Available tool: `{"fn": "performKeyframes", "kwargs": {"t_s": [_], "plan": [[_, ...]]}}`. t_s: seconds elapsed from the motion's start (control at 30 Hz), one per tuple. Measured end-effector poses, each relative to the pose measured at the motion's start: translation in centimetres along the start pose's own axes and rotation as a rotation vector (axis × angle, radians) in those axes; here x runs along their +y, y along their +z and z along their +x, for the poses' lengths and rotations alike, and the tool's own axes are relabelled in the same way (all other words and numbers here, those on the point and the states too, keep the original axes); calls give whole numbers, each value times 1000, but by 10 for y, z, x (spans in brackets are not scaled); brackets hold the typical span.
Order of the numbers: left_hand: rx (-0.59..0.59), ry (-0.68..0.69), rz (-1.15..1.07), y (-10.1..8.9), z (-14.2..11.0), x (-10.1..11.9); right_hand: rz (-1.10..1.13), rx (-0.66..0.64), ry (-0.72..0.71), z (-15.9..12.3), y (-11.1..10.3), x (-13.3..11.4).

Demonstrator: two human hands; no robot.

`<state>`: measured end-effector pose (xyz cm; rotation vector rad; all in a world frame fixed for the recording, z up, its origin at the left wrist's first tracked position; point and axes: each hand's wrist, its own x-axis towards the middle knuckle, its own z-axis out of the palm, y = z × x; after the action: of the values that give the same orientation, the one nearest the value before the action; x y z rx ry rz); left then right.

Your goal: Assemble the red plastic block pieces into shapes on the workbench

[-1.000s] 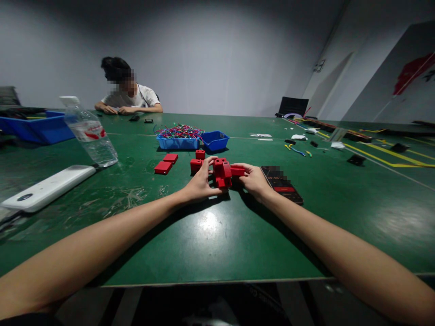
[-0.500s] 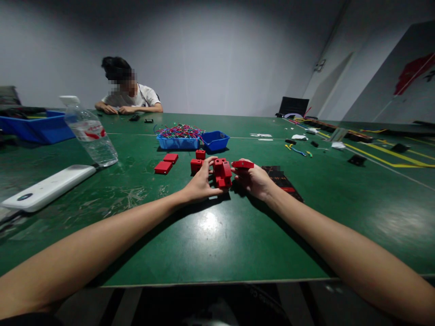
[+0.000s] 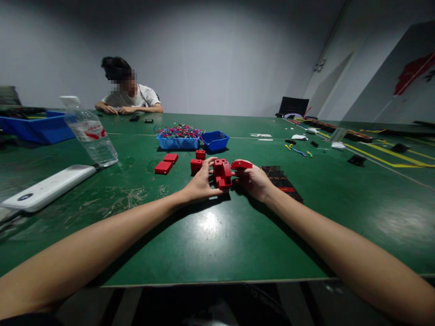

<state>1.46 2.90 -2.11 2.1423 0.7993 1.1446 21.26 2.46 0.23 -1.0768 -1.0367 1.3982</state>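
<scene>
Head view: both hands work low over the green tabletop (image 3: 210, 253), near its middle. Left hand (image 3: 199, 184): grip spread to the width of a curved red block (image 3: 223, 174), fingers at its far side and thumb at its near side, holding it just above or on the surface; contact underneath is hard to judge from this angle. Right hand (image 3: 256, 183): grip closed on a smaller red piece (image 3: 242, 165), which sits right beside the block; whether the two parts touch cannot be told. Behind the left fingers stand a red cube (image 3: 196, 166) and a small red block (image 3: 200, 154). Farther left lie two flat red boxes (image 3: 163, 167), one beyond the other. A phone (image 3: 283, 184) lies just right of the right hand, partly hidden by it. Beyond the parts, a blue bin (image 3: 178, 144) holds tangled coloured wires (image 3: 180, 131); a smaller blue bin (image 3: 216, 143) stands beside it.
</scene>
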Motion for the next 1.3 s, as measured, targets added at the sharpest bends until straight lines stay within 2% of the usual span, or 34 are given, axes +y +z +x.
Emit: {"fn": "performKeyframes", "kwargs": {"t_s": [0.27, 0.73, 0.83, 0.93, 1.03, 1.3], "plan": [[-10, -12, 79, -1, 2, 4, 33, 17, -37, 2, 1, 3], [3, -14, 68, -2, 3, 6, 46, -58, -102, 9, -6, 10], [0, -27, 69, -2, 3, 7, -70, 2, -193, 11, -8, 14], [3, -33, 77, -1, 3, 8, -281, 69, -387, 12, -10, 17], [4, -31, 83, -1, 4, 7, -382, 55, -512, 13, -11, 18], [4, -3, 110, -1, 4, 8, -389, 81, -503, 11, -8, 16]]}}
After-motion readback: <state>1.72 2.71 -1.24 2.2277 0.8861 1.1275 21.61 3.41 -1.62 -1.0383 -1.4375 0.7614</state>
